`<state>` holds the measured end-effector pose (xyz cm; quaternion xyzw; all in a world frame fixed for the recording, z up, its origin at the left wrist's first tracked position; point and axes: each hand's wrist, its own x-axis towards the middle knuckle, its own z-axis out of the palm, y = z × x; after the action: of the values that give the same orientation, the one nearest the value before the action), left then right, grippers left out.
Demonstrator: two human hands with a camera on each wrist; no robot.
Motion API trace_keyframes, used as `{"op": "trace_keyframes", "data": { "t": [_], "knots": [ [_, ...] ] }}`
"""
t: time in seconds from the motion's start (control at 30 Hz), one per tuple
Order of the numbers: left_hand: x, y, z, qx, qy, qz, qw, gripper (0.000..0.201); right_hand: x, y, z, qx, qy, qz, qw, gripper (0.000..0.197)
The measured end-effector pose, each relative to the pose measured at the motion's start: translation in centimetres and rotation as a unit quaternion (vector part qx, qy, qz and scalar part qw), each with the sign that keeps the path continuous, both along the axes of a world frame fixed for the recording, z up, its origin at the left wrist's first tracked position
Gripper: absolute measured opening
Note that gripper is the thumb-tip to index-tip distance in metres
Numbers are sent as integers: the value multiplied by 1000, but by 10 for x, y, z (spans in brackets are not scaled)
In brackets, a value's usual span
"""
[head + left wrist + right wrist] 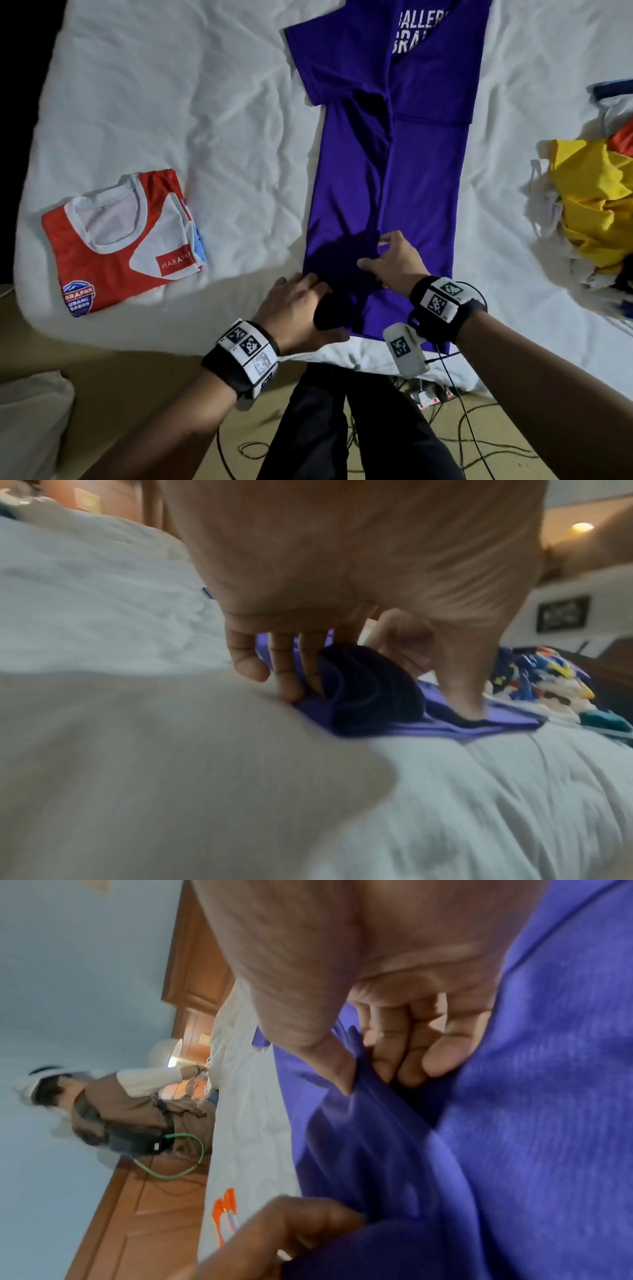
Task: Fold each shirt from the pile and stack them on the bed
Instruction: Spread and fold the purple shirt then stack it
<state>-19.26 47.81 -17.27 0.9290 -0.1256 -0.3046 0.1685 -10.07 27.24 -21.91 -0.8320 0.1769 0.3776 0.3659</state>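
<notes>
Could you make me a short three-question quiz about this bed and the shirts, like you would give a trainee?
1. True or false: the purple shirt lies crumpled in the pile of unfolded clothes.
2. Which is already folded? A) the yellow garment B) the red and white shirt C) the purple shirt
3. Fill in: both the left hand and the right hand grip the purple shirt near its ____ edge, the one nearest the person.

Key:
1. False; it is spread long on the white bed, its sides folded in.
2. B
3. bottom
</notes>
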Motion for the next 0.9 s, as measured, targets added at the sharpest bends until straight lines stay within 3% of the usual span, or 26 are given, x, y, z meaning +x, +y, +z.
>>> {"op": "trace_keyframes", "data": {
  "t": [0.07,0.13,0.2,0.27,0.33,0.4,0.53,0.63,0.77,0.9],
  "knots": [
    [-10,-3,-6,33,-28,-48,998,75,-6,0,3,31,19,-34,999,37],
    [-13,-2,-7,-3,-67,-29,997,58,-13,2,11,59,33,-37,997,39],
    [-15,-1,-6,-50,-81,59,994,47,-20,4,17,47,36,1,998,49],
    [-13,-2,-6,-77,-84,214,970,40,-27,10,25,36,17,35,999,45],
    [-6,-3,-11,-37,-48,365,929,37,-32,17,31,50,-19,16,998,44],
    [4,-4,-17,26,31,421,906,44,-36,24,39,46,-58,-17,997,43],
    [15,-6,-25,47,95,381,919,57,-44,35,50,34,-88,-64,994,34],
    [16,-16,-26,56,77,333,938,49,-52,39,50,21,-80,-75,994,34],
    [15,-24,-22,59,62,350,933,32,-65,33,47,-26,-41,-67,997,38],
    [0,-25,-26,70,38,311,947,34,-74,16,39,-93,1,-23,995,38]
  ]
}}
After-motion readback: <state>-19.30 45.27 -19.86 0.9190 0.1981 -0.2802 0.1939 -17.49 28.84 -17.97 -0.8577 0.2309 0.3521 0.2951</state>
